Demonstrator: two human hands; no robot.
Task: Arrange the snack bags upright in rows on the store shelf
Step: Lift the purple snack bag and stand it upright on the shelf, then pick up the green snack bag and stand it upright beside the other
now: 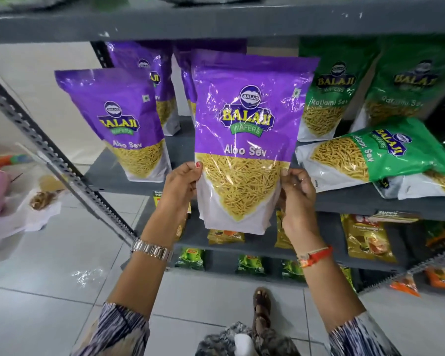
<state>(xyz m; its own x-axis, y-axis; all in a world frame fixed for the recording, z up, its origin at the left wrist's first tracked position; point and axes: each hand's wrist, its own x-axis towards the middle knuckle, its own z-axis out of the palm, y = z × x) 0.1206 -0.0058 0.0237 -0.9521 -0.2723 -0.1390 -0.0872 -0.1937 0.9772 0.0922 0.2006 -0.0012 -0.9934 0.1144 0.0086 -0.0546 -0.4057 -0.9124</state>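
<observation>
I hold a purple Aloo Sev bag (247, 119) upright in front of the grey shelf (139, 176). My left hand (181, 186) grips its lower left edge and my right hand (297, 194) grips its lower right edge. Another purple Aloo Sev bag (121, 119) stands upright at the shelf's left front, with more purple bags (149, 65) behind it. To the right, green Ratlami Sev bags (329, 91) stand upright at the back. One green Ratlami Sev bag (365, 155) lies on its side at the front right, on top of another.
A perforated metal upright (49, 152) slants along the shelf's left side. The shelf above (216, 19) overhangs the bags. Lower shelves hold yellow packets (368, 237) and small green packets (190, 258). White tiled floor (49, 265) lies below, with clutter at the far left.
</observation>
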